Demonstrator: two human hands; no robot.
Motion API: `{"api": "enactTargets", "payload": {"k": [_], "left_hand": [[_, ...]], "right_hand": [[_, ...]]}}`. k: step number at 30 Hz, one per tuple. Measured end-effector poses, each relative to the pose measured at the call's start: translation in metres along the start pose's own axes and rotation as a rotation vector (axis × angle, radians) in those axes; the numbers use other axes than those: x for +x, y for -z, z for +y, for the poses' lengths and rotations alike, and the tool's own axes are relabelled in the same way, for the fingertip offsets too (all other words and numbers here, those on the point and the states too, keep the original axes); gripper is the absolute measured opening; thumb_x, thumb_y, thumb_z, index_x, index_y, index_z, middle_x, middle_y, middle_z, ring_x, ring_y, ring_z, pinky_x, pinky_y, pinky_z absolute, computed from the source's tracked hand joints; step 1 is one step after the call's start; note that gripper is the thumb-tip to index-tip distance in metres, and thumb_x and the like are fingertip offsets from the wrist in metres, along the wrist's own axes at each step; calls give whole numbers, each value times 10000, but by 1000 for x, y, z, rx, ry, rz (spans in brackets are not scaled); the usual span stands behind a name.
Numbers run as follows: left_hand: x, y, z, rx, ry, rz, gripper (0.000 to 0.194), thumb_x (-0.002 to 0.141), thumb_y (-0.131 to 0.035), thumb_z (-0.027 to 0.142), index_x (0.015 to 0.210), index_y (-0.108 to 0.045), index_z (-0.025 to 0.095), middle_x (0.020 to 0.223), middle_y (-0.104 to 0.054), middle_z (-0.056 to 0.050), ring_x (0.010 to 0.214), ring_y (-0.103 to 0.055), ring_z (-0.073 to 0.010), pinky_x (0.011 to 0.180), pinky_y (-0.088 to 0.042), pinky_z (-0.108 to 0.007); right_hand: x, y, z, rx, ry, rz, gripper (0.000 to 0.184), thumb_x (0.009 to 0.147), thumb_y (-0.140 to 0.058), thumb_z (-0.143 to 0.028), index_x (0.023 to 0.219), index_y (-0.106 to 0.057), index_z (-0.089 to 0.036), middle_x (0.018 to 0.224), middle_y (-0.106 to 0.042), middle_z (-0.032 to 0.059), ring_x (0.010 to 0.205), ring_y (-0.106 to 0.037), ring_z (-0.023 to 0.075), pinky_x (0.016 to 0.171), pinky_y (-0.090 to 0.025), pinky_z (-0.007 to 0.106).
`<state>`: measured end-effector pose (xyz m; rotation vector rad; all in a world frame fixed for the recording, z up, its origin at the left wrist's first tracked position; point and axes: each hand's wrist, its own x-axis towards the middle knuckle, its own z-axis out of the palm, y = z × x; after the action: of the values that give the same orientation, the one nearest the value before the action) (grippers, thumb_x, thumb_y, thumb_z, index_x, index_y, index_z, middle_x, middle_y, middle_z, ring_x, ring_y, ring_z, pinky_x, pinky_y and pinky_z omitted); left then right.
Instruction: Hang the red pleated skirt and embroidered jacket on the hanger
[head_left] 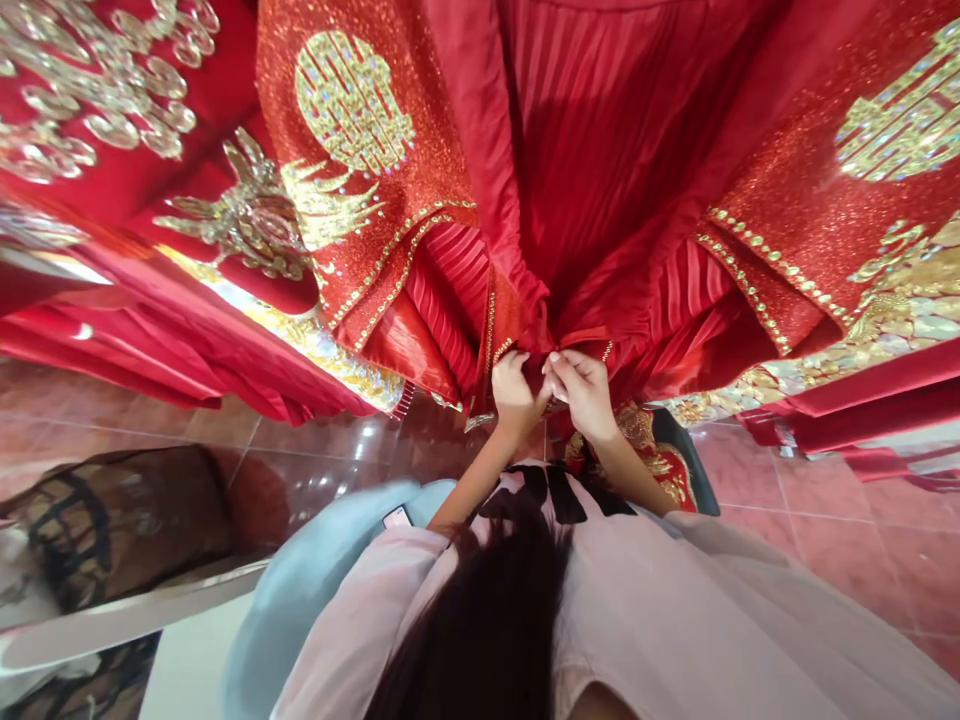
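In front of me hangs a red garment with pleated lining, its glittering panels edged with gold beads and marked with gold emblems. Both my hands meet at its lower middle, where the cloth gathers to a point. My left hand is closed on the red cloth, fingers bent round its edge. Close against it, my right hand pinches at the same spot with thumb and forefinger. Whether a needle or other small thing sits between those fingertips is too small to tell.
Another red cloth with silver beading hangs at the left. Red and gold embroidered fabric lies below my right forearm, by a dark rim. A brown bag stands on the tiled floor at the left, near a pale blue thing.
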<state>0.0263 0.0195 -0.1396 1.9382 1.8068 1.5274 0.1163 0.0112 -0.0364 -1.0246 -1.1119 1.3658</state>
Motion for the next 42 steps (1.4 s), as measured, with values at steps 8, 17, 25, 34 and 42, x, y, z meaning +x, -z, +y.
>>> {"api": "enactTargets", "payload": {"k": [8,17,25,34,42], "left_hand": [[32,-13,4,237,-204,-125,289,933,-368,296,766,-565,166,724,-589,-104,729,-565,-247,666,-420,-342],[32,2,25,220,-102,-207,242,935,-415,240,766,-569,158,724,-621,-87,692,-604,-202,621,-430,-278],[51,46,59,-40,-55,-24,323,913,-491,444,947,-586,137,798,-628,-65,719,-613,-154,630,-439,-228],[121,49,75,289,88,-153,269,940,-468,351,919,-628,136,814,-673,-94,672,-638,-200,599,-405,-250],[116,51,80,219,46,-126,296,887,-544,416,856,-650,141,801,-692,-94,689,-646,-207,631,-414,-255]], "right_hand": [[8,-7,-8,163,-41,119,457,671,-714,-507,549,-452,-154,443,-348,-67,382,-257,18,386,-165,183],[17,-17,-68,-162,144,68,361,799,-614,-458,634,-592,-137,489,-403,-36,441,-354,52,446,-304,208],[-27,5,-82,-433,402,326,254,822,-631,-421,760,-625,-175,573,-519,-2,505,-446,91,476,-353,230],[-31,27,-53,-124,-213,-415,608,802,-446,-711,810,-624,-131,438,-416,-56,322,-266,38,328,-183,195],[1,25,-65,-236,213,127,278,761,-662,-385,917,-642,-155,507,-436,-64,440,-344,50,436,-262,194]]}}
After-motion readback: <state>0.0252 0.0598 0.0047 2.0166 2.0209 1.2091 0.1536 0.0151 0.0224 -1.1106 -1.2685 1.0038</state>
